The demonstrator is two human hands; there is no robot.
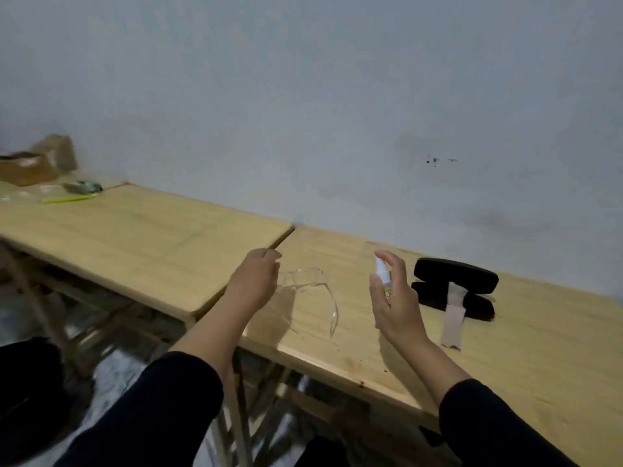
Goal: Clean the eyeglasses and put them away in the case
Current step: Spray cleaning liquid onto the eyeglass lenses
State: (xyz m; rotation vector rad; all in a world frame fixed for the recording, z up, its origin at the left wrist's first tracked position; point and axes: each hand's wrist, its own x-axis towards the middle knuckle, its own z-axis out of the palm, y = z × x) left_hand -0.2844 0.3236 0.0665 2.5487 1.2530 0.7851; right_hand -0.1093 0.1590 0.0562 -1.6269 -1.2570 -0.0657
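Observation:
Clear, frameless eyeglasses (312, 291) are held just above the right wooden table (526, 358), temples unfolded and pointing toward me. My left hand (254, 281) grips them at their left end. To their right, my right hand (394, 298) holds a small white spray bottle (383, 274) upright, index finger on its top, nozzle facing the glasses. A black glasses case (455, 281) lies open further right, with a beige cleaning cloth (453, 318) draped over its front half and onto the table.
A second wooden table (135, 244) adjoins on the left, with a gap between the two. At its far left end are cardboard boxes (33, 163), a yellow-green stick (67, 198) and small clutter. A grey wall runs behind both tables.

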